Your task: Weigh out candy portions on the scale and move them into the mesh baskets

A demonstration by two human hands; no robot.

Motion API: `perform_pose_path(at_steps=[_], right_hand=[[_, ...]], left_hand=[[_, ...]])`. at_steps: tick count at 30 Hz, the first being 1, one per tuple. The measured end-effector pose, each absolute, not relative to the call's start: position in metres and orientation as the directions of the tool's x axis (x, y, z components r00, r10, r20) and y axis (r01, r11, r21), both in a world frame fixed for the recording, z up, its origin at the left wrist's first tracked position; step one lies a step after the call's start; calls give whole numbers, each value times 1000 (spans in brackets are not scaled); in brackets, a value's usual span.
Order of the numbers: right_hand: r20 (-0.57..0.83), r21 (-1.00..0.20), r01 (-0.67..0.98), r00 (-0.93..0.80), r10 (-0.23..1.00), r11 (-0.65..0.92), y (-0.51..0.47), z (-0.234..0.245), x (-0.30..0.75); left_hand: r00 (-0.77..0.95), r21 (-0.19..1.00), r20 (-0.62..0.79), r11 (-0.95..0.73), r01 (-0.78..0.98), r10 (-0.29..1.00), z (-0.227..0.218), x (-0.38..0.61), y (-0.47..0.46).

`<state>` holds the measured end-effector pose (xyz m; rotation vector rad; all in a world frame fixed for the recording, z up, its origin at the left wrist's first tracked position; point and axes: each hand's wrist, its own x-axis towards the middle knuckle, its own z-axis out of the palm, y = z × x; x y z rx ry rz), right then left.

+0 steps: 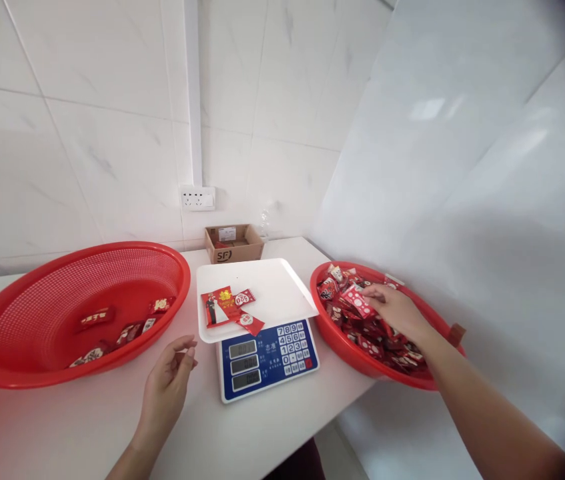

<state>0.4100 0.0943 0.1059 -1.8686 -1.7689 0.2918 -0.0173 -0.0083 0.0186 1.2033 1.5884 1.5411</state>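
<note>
My right hand (pixel 396 308) reaches into the red basket (pixel 335 337) on the right, which is full of red snack packets, and its fingers close on a red packet with white dots (pixel 358 301). My left hand (pixel 168 379) hovers over the white table in front of the scale, fingers loosely curled, holding nothing. The scale (pixel 267 360) has a blue keypad panel and a white weighing tray (pixel 282 293). A few red packets (pixel 227 308) lie on the tray's left side.
A large red mesh basket (pixel 22 320) stands on the left with several packets (pixel 122 330) in it. A small cardboard box (pixel 233 243) sits against the tiled wall below a socket (pixel 197 198). The table's edge runs diagonally at the lower right.
</note>
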Motion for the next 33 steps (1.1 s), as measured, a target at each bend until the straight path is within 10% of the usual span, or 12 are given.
perform_pose_path(at_steps=[6,15,33], right_hand=[[342,-615,750,-23,939,243,103,115,338],[91,-565,724,-422,902,396,127,110,219],[85,-281,895,-336,938,346,142,119,213]], left_hand=[[-379,969,217,-151,195,900,11,-16,-7],[-384,976,196,-142,165,902,7,-19,-7],[-328,978,173,-124,166,929,0,-18,-8]])
